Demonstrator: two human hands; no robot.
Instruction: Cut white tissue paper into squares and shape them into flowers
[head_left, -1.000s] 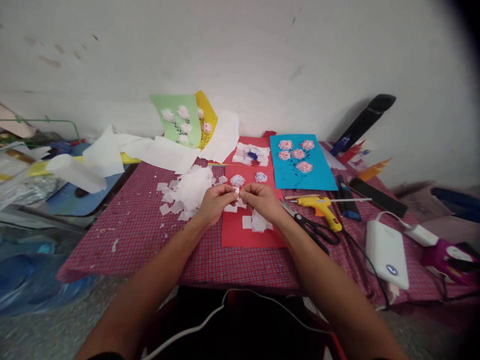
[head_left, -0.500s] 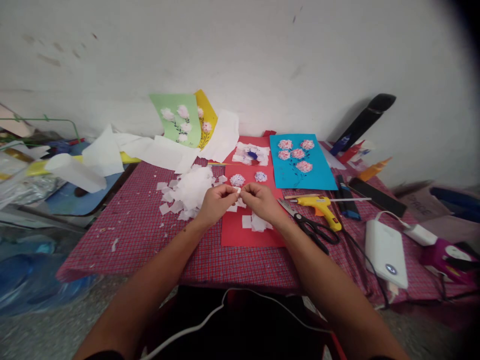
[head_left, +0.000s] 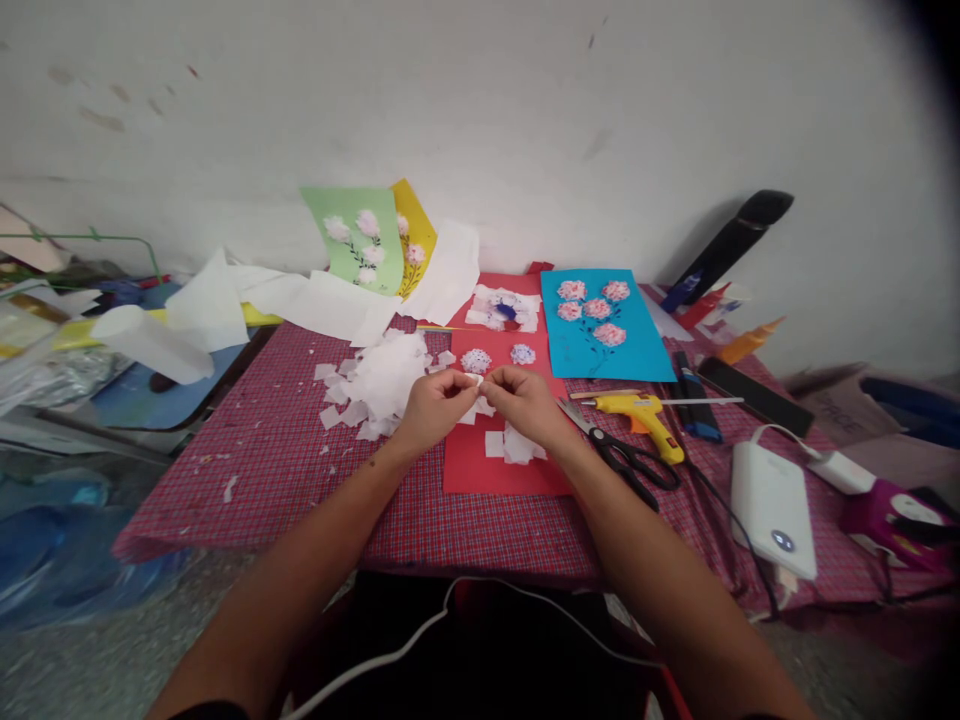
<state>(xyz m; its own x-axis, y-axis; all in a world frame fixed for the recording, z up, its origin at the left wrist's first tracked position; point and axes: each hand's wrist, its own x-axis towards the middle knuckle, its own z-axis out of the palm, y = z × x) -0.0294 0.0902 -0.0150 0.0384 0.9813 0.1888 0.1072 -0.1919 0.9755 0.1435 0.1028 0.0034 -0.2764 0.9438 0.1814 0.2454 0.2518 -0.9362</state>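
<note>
Between my fingertips is a small piece of white paper (head_left: 475, 379), pinched from both sides over the red card (head_left: 469, 470). My left hand (head_left: 435, 405) closes on its left edge and my right hand (head_left: 523, 402) on its right. Just beyond the fingers, two crumpled white paper flowers with purple specks, a left one (head_left: 476, 361) and a right one (head_left: 523, 354), rest on the card. Loose white paper squares (head_left: 514, 445) lie below my hands, partly covered by the right one. To the left sits a large heap of white paper squares (head_left: 386, 375).
Right of my hands lie black scissors (head_left: 630, 465) and a yellow glue gun (head_left: 641, 412). A blue card with pink flowers (head_left: 645, 345) is behind them. A white power bank (head_left: 772, 505) stands near the right edge. Stained paper (head_left: 491, 305) lies at the back.
The view has shifted very slightly. Both hands stay in place, still pinching the small paper piece; nothing else has visibly moved.
</note>
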